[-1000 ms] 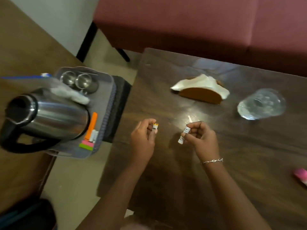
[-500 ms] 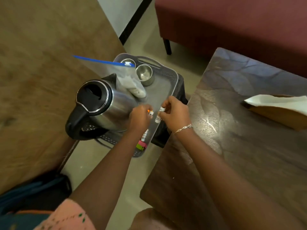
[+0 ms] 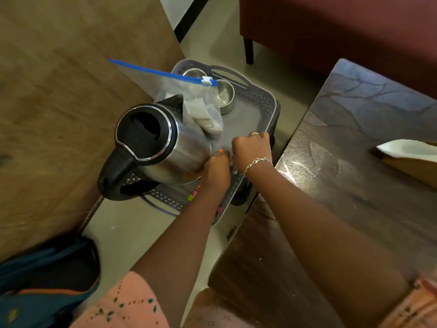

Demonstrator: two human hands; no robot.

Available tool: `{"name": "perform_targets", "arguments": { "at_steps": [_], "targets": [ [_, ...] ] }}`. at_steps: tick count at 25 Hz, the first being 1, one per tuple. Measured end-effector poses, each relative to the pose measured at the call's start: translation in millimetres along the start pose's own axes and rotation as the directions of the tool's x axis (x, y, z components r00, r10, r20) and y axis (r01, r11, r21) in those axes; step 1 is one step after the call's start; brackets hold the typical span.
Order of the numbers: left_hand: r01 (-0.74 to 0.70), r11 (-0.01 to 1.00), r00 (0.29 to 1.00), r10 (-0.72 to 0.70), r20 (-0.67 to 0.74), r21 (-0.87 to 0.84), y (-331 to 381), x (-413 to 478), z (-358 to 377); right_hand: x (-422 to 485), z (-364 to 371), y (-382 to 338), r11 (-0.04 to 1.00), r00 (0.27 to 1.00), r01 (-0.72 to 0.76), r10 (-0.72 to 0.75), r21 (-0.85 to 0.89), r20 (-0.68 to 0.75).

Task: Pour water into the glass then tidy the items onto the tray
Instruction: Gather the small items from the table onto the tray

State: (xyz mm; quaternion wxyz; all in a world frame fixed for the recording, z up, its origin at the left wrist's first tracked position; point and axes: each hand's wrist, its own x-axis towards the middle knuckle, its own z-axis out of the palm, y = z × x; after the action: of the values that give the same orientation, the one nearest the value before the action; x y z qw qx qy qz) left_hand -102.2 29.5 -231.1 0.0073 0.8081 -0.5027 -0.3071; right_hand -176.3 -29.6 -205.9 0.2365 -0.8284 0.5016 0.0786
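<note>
Both hands are over the grey perforated tray [image 3: 267,102], just right of the steel kettle [image 3: 165,147] standing on it. The left hand [image 3: 216,166] is curled, pinching a small orange-tipped tube [image 3: 220,151]. The right hand [image 3: 251,150] is fisted round a white tube [image 3: 234,171], of which only the end shows. A zip bag [image 3: 189,95] and steel cups [image 3: 225,97] occupy the tray's far end.

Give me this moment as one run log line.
phase: tidying | left hand: holds orange-tipped item over tray | right hand: holds white item beside it | kettle: on tray
</note>
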Motion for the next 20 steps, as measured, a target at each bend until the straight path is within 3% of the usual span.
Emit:
{"name": "perform_targets", "arguments": {
  "at_steps": [6,12,18,20],
  "targets": [
    [0.052,0.976,0.994,-0.071,-0.084,-0.214,-22.5,-48.1,2.7,-6.3,8.8,-8.6,0.994,0.999,-0.04,0.038,-0.101,-0.016],
    [0.137,0.966,0.99,-0.142,-0.009,-0.221,-35.1,-66.6,12.0,-9.9,18.6,-8.0,0.982,1.0,0.023,-0.022,-0.189,0.009],
    [0.145,0.964,0.987,-0.157,-0.039,-0.223,-36.6,-62.7,15.8,-15.7,20.3,-6.1,0.964,0.992,0.103,-0.08,-0.246,0.102],
    [0.124,0.965,0.987,-0.144,-0.071,-0.23,-37.3,-62.9,15.2,-13.7,18.3,-6.7,0.97,0.992,0.117,-0.104,-0.212,0.07]
  ]
}}
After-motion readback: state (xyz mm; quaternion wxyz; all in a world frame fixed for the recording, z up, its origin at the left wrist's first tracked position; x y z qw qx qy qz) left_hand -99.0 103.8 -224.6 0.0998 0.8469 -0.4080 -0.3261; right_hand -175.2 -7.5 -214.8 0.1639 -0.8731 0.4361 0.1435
